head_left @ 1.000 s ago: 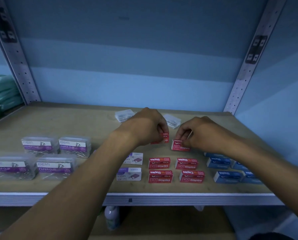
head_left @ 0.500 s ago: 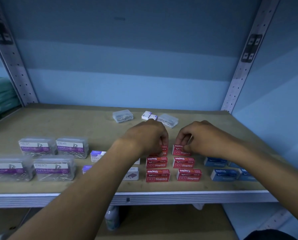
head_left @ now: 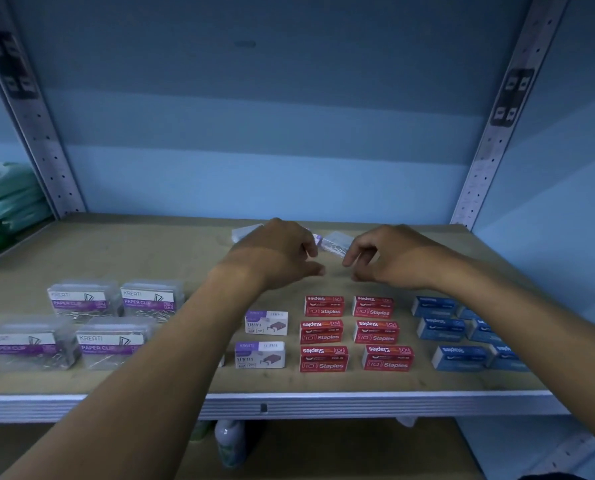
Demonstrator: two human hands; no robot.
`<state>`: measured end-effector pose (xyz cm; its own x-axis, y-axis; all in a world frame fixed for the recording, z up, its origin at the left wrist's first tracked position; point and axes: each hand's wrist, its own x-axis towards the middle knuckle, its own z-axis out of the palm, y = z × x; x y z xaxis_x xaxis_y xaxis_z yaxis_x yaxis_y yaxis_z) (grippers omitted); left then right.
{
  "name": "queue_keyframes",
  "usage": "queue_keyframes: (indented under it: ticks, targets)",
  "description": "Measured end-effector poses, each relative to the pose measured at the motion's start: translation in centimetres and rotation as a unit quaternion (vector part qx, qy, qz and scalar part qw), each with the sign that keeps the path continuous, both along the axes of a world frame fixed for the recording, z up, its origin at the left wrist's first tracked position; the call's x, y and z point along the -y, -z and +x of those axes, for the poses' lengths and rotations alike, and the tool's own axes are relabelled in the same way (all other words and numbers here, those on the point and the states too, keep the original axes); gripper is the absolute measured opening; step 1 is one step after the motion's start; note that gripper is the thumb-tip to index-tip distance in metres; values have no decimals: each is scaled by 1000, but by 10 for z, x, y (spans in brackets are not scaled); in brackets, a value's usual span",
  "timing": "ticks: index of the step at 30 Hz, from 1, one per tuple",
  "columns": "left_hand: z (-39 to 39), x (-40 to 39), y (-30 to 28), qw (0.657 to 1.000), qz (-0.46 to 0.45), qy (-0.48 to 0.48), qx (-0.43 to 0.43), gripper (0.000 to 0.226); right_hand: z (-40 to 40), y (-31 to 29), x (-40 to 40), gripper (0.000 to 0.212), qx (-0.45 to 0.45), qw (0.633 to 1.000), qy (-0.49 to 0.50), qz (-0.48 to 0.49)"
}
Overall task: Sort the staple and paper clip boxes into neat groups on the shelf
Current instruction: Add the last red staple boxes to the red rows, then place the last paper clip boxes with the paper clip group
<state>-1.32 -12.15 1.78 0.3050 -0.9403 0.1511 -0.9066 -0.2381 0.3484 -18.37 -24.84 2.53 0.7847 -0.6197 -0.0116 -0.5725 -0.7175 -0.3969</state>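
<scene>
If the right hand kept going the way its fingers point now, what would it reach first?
Probably the small clear box lying near the back of the shelf. The right hand is empty, fingers curled toward it just short of contact; depth is hard to judge from this view.

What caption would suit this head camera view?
Both empty hands hover above six red staple boxes arranged in a neat grid on the shelf.

Clear boxes at nine o'clock read "KREATI PAPER CLIP"; red boxes "10 Staples"; purple-white boxes "KREATI STAPLES".
</scene>
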Motion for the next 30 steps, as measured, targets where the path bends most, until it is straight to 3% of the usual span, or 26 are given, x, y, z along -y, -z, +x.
queue_keyframes:
  ticks: [9, 15, 24, 30]
  targets:
    - [45, 7, 17, 996, -21, -89, 11, 54, 18, 15, 27, 28, -4, 999, -10, -50]
    - [59, 11, 29, 993, -12, -114, -13, 62, 25, 17, 35, 53, -10, 998, -10, -62]
    - [76, 27, 47, 989, 38, -142, -27, 89, 43, 19, 50, 59, -23, 998, -6, -66]
    - [84, 35, 48, 986, 72, -139, -51, 90, 55, 30, 58, 60, -41, 997, -15, -67]
